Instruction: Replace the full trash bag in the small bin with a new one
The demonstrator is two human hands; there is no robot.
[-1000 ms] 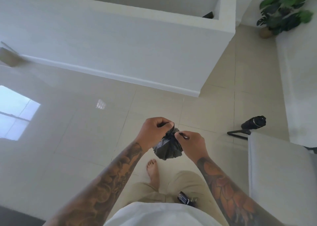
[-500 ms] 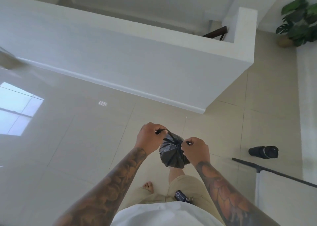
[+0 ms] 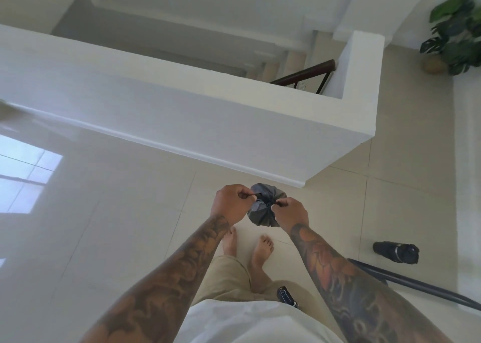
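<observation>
A small dark grey trash bag (image 3: 263, 214), bunched and gathered at its top, hangs in front of me above the tiled floor. My left hand (image 3: 230, 203) pinches one end of the gathered top. My right hand (image 3: 290, 211) pinches the other end from the opposite side. Both hands are closed on the bag's neck, pulling apart a little. No bin is in view.
A white half wall (image 3: 234, 124) around a stairwell stands ahead, with a dark handrail (image 3: 307, 73) behind it. A black cylindrical object (image 3: 395, 251) lies on the floor at right, near a dark bar (image 3: 416, 283). A potted plant (image 3: 455, 33) stands far right. My bare feet (image 3: 247, 246) are below the bag.
The camera has tilted up and I have stepped forward, so the stairwell shows more. Both hands stay on the bag's top; the bag has lifted and puffed out above them.
</observation>
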